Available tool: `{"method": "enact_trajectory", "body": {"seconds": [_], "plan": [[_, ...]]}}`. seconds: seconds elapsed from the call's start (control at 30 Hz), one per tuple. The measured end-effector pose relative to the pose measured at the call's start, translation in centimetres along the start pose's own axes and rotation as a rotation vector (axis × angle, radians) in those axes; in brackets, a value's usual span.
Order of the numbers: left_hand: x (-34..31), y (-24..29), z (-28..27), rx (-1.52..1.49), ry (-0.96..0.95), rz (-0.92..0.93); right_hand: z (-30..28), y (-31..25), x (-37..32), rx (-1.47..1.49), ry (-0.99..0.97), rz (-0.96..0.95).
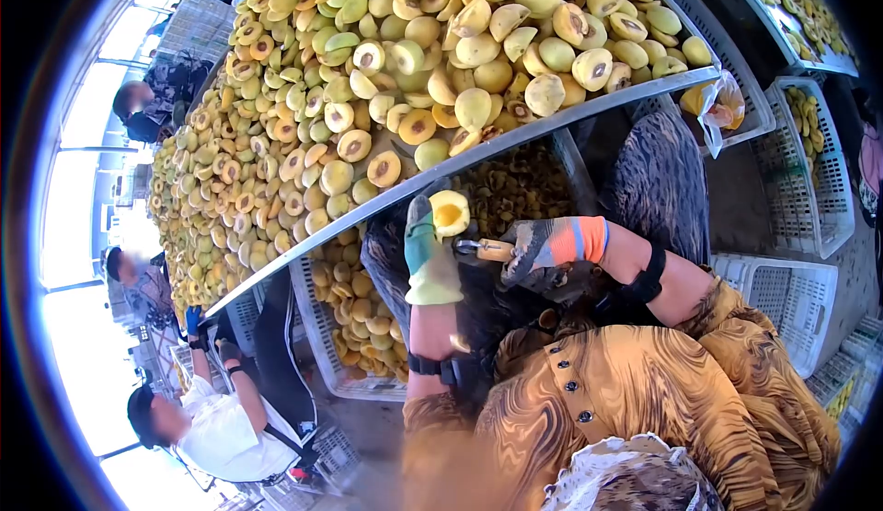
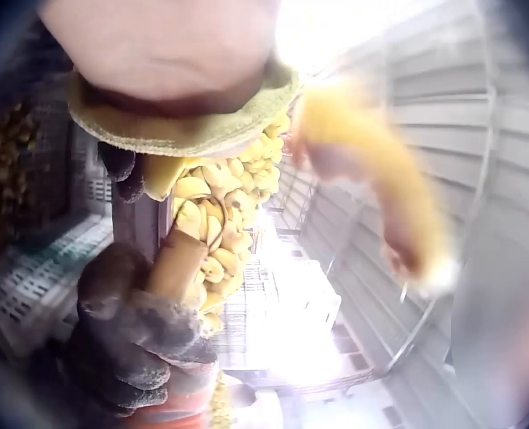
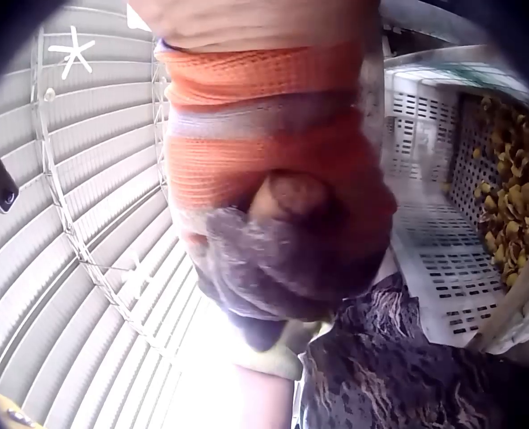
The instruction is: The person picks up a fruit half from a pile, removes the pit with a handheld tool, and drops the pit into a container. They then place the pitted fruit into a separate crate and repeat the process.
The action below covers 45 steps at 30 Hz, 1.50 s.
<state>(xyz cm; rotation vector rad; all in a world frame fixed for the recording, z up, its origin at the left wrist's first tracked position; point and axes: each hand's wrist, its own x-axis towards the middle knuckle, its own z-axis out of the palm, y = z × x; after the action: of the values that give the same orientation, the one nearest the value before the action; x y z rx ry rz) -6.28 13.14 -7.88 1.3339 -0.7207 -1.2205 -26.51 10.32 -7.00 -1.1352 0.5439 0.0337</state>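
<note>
In the head view my left hand [image 1: 430,255], in a green and pale yellow glove, holds a yellow peach half [image 1: 451,214] whose cut face shows a hollow centre. My right hand [image 1: 556,249], in an orange and grey glove, grips the wooden handle [image 1: 497,251] of a small metal-ended pitting tool, its tip close beside the left glove. The right wrist view shows the handle's butt [image 3: 291,195] poking out of the curled grey fingers. A blurred yellow piece [image 2: 372,152] hangs in the air in the left wrist view.
A metal-rimmed table [image 1: 598,117] heaped with peach halves lies in front. Below it stand a crate [image 1: 368,390] of peach halves and another with dark scraps [image 1: 515,184]. White crates [image 1: 782,299] and a plastic bag [image 1: 722,111] are at right. Other people [image 1: 230,428] work at left.
</note>
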Motion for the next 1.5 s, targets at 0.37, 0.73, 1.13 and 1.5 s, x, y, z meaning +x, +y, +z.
{"method": "enact_trajectory", "body": {"seconds": [0.37, 0.73, 1.13, 1.5], "plan": [[-4.9, 3.5, -6.9, 0.348, 0.25, 0.36, -0.2, 3.7, 4.0, -0.131, 0.527, -0.224], [-1.9, 8.5, -11.5, 1.561, 0.605, 0.856, 1.3, 2.1, 3.3, -0.126, 0.465, -0.309], [10.5, 5.8, -3.4, 1.572, 0.217, 0.615, 1.0, 0.4, 1.6, 0.165, 0.407, -0.342], [1.6, 1.3, -0.6, -0.073, 0.002, 0.229, 1.3, 1.0, 4.2, 0.151, 0.445, -0.474]]}}
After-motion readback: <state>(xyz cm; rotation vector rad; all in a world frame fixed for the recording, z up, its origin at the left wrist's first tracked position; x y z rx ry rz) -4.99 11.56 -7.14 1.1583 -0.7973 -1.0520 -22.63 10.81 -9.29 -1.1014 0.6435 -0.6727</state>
